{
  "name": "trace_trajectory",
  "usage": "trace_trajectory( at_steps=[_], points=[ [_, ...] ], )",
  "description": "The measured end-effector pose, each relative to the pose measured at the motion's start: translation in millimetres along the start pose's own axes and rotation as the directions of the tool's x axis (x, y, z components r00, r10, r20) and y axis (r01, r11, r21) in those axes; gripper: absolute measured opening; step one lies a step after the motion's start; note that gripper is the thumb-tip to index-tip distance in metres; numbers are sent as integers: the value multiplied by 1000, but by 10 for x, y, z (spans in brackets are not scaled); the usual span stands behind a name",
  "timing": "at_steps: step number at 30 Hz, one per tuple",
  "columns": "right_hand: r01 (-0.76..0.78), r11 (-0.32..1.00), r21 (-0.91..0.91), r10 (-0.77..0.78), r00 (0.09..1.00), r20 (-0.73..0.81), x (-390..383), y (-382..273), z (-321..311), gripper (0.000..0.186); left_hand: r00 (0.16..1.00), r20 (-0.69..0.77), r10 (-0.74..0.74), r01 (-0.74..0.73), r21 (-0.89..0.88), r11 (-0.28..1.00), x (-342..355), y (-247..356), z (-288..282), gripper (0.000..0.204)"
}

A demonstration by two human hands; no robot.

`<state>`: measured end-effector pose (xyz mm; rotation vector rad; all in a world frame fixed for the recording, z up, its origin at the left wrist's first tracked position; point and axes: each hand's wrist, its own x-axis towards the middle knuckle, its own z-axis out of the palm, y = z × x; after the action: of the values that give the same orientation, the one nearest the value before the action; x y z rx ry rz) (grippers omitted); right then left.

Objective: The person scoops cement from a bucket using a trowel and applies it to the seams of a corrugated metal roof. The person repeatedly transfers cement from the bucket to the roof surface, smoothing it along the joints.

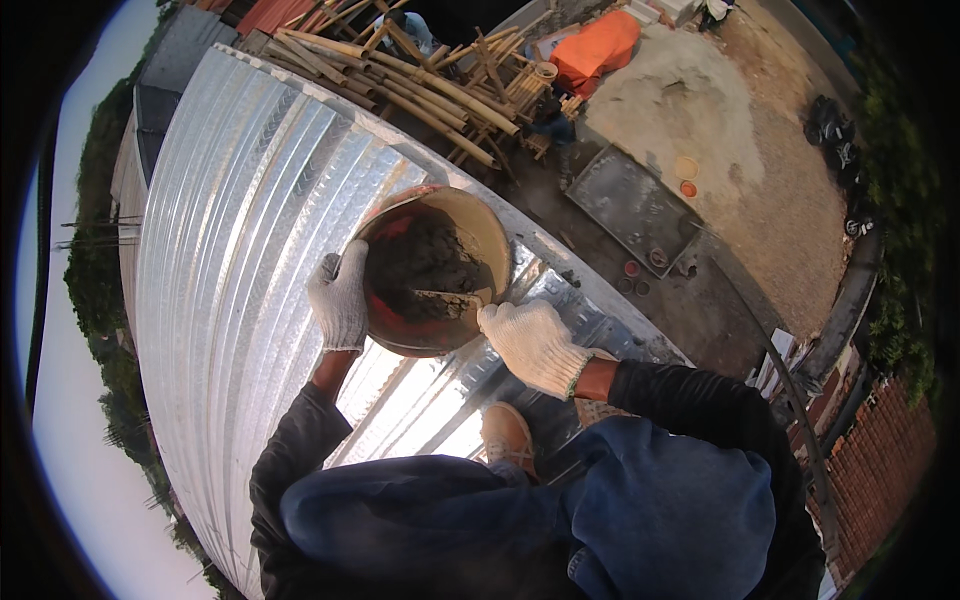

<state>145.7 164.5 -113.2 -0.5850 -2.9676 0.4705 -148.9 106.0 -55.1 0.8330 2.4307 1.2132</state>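
Left hand (pixel 340 297)'s gripping the bucket (pixel 488 238) rim, probably steadying it, while the right (pixel 535 345) grasps a trowel (pixel 445 301) in wet mortar (pixel 425 250).

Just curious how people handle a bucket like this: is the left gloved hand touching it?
Touching. The head view shows the left hand at the left side of the bucket, its gloved thumb lying against the edge with no gap.

With our gloved left fingers (pixel 353 262) we hold a bucket (pixel 485 238) by its rim, grey mortar (pixel 425 252) just right of them. Our right fingers (pixel 489 317) grip a trowel (pixel 446 304), its blade to their left. Beyond both, bamboo poles (pixel 440 92) lie past the metal roof (pixel 235 215).
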Motion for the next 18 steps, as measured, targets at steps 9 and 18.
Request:
trace_trajectory(
  at_steps=[9, 18],
  points=[
    [23, 996, 82, -20, 999, -38, 35, -79, 76, 21, 997, -79, 19, -9, 123, 992, 77, -110, -115, 50],
    [-9, 989, 145, 15, 999, -41, -26, -45, 176, 18, 998, -45, 45, -36, 190, 981, -43, 144, -16, 48]
  ],
)
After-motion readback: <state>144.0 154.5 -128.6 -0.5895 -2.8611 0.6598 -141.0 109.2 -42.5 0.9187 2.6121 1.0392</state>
